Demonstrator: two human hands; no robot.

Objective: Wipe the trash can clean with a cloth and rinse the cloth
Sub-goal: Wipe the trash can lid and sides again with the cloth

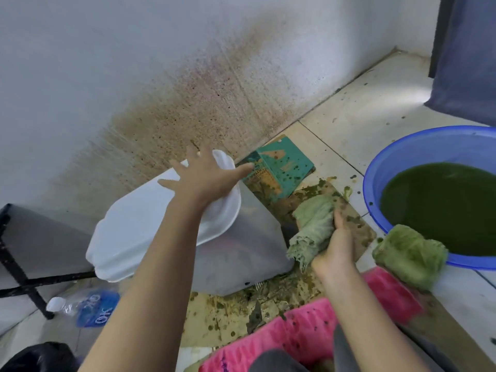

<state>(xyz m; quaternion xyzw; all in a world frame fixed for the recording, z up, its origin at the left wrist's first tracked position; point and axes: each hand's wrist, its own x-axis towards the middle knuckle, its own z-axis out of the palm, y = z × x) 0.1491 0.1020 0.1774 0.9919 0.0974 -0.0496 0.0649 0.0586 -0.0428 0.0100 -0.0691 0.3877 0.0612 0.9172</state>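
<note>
A white trash can [241, 253] with a white lid [150, 226] stands on stained cardboard by the wall. My left hand [204, 178] lies over the far end of the lid with its fingers spread. My right hand [336, 245] grips a bunched, green-stained cloth [311, 226] against the can's right side. A second green cloth [408, 253] hangs over the rim of a blue basin [375, 167] full of dark green water.
A teal box [281, 167] lies on the dirty cardboard behind the can. A black-framed stand [24, 261] and a plastic bottle [83, 307] are at the left. A pink mat [308, 334] sits near me. The wall [204, 98] is spattered brown.
</note>
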